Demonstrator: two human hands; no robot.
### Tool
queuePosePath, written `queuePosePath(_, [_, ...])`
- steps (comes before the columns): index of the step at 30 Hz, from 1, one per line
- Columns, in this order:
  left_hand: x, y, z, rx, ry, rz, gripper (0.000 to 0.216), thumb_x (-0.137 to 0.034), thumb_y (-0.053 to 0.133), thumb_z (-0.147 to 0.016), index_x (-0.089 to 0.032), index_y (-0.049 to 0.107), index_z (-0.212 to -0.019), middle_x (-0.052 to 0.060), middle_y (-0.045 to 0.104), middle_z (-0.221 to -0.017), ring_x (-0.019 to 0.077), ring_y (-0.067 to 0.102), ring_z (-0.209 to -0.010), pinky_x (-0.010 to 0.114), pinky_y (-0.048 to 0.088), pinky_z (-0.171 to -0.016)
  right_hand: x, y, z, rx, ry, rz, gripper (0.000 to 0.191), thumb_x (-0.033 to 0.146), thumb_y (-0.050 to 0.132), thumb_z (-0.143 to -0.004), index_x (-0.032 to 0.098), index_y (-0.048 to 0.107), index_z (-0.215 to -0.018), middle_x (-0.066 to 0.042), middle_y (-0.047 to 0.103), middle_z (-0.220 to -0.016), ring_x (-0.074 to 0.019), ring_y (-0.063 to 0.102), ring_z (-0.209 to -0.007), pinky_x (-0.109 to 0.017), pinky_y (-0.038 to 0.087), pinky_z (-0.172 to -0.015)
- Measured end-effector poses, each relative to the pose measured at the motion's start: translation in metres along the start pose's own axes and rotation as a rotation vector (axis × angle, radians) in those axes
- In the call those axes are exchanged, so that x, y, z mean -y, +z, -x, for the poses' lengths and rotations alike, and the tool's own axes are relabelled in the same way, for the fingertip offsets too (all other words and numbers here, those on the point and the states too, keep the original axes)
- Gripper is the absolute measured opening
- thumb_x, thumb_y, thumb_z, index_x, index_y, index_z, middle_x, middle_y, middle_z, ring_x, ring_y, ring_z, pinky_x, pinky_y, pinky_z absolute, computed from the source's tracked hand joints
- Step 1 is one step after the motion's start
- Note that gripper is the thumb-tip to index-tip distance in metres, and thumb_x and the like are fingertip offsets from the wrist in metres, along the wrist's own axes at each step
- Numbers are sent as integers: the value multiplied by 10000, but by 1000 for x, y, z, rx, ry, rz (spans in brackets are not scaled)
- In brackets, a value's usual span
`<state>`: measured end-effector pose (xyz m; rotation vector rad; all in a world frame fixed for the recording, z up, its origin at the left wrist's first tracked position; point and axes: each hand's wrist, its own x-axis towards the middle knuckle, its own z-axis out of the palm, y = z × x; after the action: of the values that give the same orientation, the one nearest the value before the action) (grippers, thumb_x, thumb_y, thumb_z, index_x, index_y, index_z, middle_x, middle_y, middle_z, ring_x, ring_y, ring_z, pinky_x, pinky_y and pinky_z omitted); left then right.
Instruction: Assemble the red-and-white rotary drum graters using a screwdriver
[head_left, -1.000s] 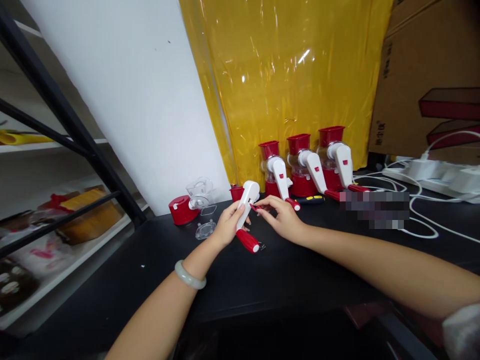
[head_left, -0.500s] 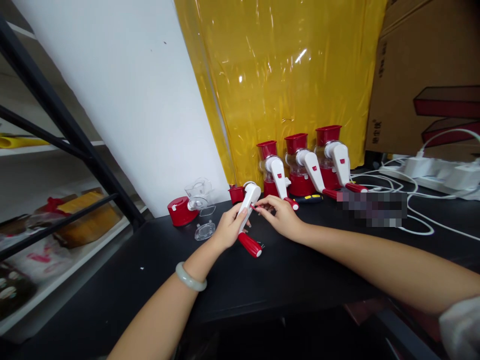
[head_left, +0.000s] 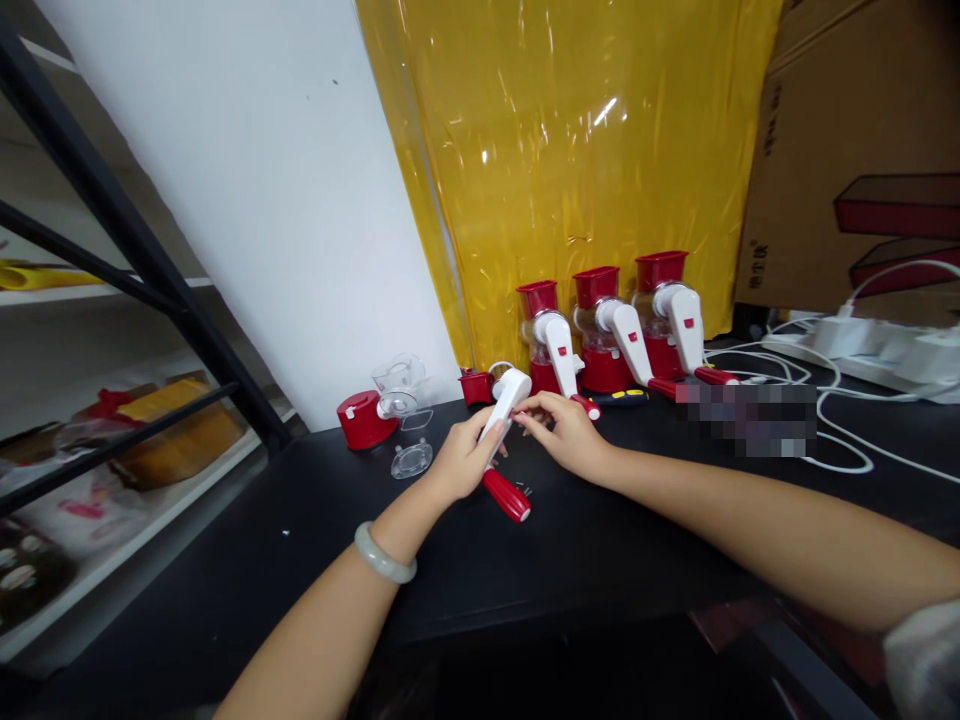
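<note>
My left hand (head_left: pixel 463 455) is closed around the white arm of a crank handle (head_left: pixel 508 397), whose red grip (head_left: pixel 508 496) points down toward the front. The thumb lies along the arm. My right hand (head_left: pixel 559 430) pinches a small red piece against the crank's right side; its fingertips mostly hide the piece. Several small screws (head_left: pixel 524 490) lie beside the red grip. Behind the crank is a small red part (head_left: pixel 475 387). To the left stand a red base (head_left: pixel 367 420), a clear plastic housing (head_left: pixel 399 385) and a flat clear part (head_left: pixel 412 458).
Three red-and-white hand-crank graters (head_left: pixel 600 340) stand along the back, with a yellow-and-black screwdriver (head_left: pixel 624 398) before them. White cables (head_left: pixel 832 395) and a power strip (head_left: pixel 862 345) occupy the right. A large cardboard box (head_left: pixel 847 130) stands behind. Shelving (head_left: pixel 135 500) borders the left.
The crank has tilted and shifted slightly right, turning its face from view. My right fingertips have moved closer against it, covering more of the small red piece.
</note>
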<state>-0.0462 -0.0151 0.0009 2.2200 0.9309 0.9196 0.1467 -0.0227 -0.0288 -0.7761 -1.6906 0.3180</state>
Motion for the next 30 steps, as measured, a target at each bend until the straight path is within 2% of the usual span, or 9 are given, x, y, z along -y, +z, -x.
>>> queuePosePath(9, [-1,1,2,38,17,15,480,-504,416,-963,-179,563,-1283,21,649,-721,140,608,-569,254,494,-564,-6,3,1,20,84,-158,200,353,660,-855,203,548,-926,-23,650,-798,-142,652,-691,-300,549,-631])
queuePosePath(13, [-4,1,2,55,27,-6,464,-505,417,-962,-176,591,-1239,31,668,-729,147,616,-588,253,486,-574,-6,2,1,23,84,-187,223,367,670,-848,206,537,-927,-17,637,-798,-137,642,-672,-304,550,-623])
queuePosePath(18, [-7,1,3,56,49,-24,432,-505,423,-960,-167,622,-1143,31,674,-717,150,617,-590,254,473,-592,-5,1,1,33,98,-198,256,391,686,-834,209,535,-932,-17,631,-805,-142,640,-697,-301,551,-617])
queuePosePath(30, [-7,-1,4,77,68,-52,456,-501,395,-974,-158,611,-1183,20,666,-679,151,618,-586,252,455,-600,-5,-2,2,50,63,-143,313,380,704,-821,222,493,-989,11,617,-758,-139,630,-679,-291,513,-612])
